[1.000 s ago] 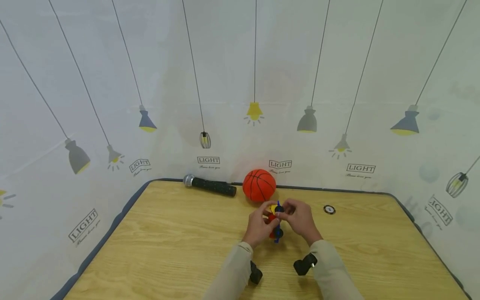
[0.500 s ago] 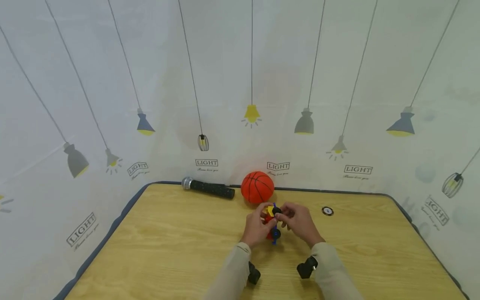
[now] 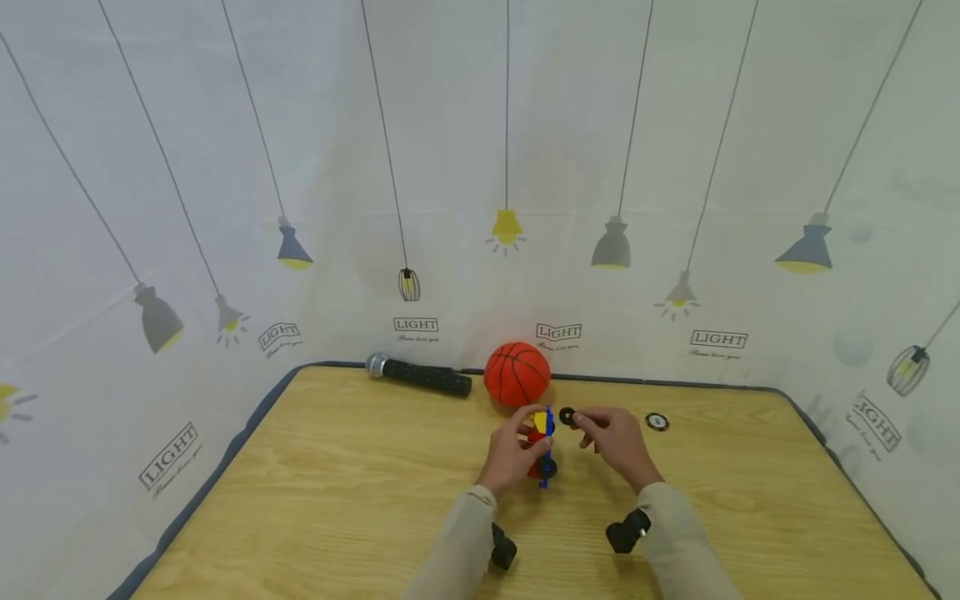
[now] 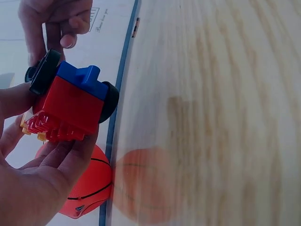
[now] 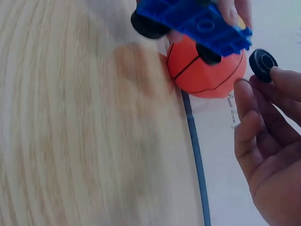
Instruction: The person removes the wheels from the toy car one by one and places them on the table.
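My left hand (image 3: 508,457) grips a small toy block car (image 4: 70,106) by its sides, above the table. The car has a red body, a yellow part at its far end and a blue chassis (image 5: 188,22) turned toward my right hand. Black wheels (image 4: 111,102) sit on the chassis. Between thumb and finger, my right hand (image 3: 619,443) pinches a loose black wheel (image 5: 262,65). A gap separates this wheel from the car's far end. My left fingers cover part of the red body in the head view.
Behind the hands, an orange toy basketball (image 3: 517,374) rests at the table's back edge. A black microphone (image 3: 422,375) with a silver head lies left of it. To the right is a round black-and-white chip (image 3: 657,422) on the wooden table (image 3: 337,483).
The right hand has pulled away to the right from the car, and the black wheel has come off with it. The left hand still holds the car in nearly the same place.
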Available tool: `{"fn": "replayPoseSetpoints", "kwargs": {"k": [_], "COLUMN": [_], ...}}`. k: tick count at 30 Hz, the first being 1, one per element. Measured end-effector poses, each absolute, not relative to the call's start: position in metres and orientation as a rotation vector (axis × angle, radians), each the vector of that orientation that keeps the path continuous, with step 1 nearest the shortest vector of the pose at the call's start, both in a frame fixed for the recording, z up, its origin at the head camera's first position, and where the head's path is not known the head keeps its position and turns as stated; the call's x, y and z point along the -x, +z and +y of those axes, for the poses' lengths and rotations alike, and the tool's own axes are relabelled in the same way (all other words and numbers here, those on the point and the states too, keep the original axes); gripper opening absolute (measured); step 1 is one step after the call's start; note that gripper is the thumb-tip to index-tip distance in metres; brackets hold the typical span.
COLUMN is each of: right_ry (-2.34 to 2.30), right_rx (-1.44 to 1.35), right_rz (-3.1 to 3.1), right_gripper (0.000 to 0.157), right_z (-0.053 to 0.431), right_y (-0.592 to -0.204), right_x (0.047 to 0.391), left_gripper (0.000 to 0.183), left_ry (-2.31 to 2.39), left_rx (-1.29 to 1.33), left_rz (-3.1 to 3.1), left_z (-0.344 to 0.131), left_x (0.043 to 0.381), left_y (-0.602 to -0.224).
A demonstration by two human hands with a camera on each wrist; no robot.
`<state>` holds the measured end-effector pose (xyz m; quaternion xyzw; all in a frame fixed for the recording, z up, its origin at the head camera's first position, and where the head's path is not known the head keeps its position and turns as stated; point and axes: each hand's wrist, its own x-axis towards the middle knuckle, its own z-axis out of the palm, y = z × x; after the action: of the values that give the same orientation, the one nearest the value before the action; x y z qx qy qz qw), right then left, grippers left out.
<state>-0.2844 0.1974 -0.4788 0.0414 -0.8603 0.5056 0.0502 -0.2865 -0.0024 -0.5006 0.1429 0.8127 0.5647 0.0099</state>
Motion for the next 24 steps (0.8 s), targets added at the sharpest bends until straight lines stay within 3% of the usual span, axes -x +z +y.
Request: {"fn": "replayPoseSetpoints", "kwargs": {"k": [8, 24], "right_ry": [1.539, 1.535], "right_rx": [0.03, 0.032], "right_rz": [-2.55, -2.651], "right_gripper": [0.025, 0.025], "right_z": [0.215, 0.228], "right_y": [-0.488, -0.5], "right_x": [0.284, 0.287], "left_gripper": [0.046, 0.045], "left_ry": [1.749, 1.723], "left_rx": [-0.414, -0.388], "left_rz": [2.532, 2.459], "left_z": [-0.01, -0.021], "left_x": [0.288, 0.287], "left_y": [-0.504, -0.502]}}
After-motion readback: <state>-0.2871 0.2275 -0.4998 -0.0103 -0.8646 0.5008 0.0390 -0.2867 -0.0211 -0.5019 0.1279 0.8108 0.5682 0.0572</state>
